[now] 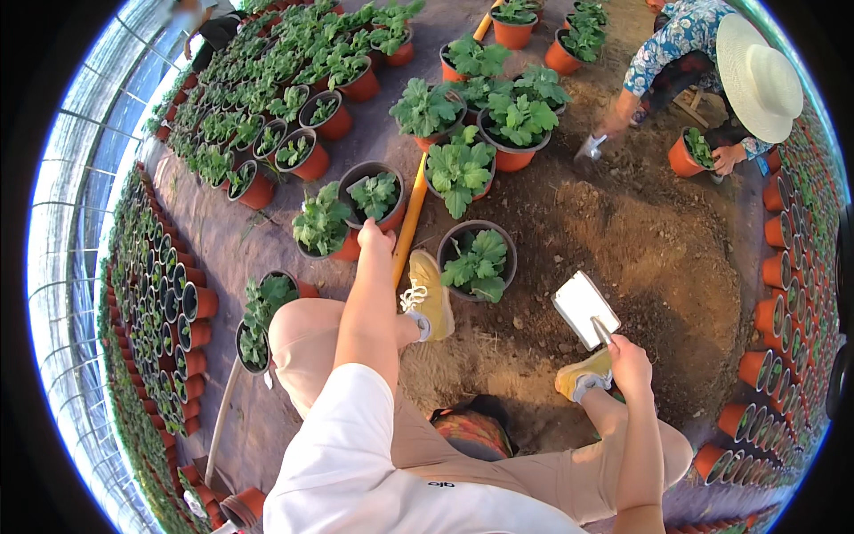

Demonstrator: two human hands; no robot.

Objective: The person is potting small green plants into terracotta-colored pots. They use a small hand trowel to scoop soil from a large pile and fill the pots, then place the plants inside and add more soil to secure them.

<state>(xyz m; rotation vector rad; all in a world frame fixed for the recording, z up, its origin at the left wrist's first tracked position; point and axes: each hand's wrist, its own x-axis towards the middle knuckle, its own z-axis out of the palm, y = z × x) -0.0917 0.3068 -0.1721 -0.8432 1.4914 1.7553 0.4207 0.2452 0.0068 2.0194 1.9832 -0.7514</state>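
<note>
Reaching forward, my left hand (375,235) grips the near rim of a plastic pot (395,219) that holds a small leafy green plant (375,195). My right hand (630,364) grasps the handle of a hand shovel (582,304), its broad, pale blade just above or on the loose soil (620,227); contact is unclear. Another potted plant (475,263) stands between my feet on the soil. Left of the pot at my left hand, a fuller potted plant (321,220) stands close against it.
A yellow pipe (411,203) runs along the soil's left edge. Potted plants (460,170) cluster ahead, with dense rows at left (267,87) and right (777,267). A co-worker in a pale hat (760,80) crouches ahead right, with a trowel (590,148) and a pot (686,157).
</note>
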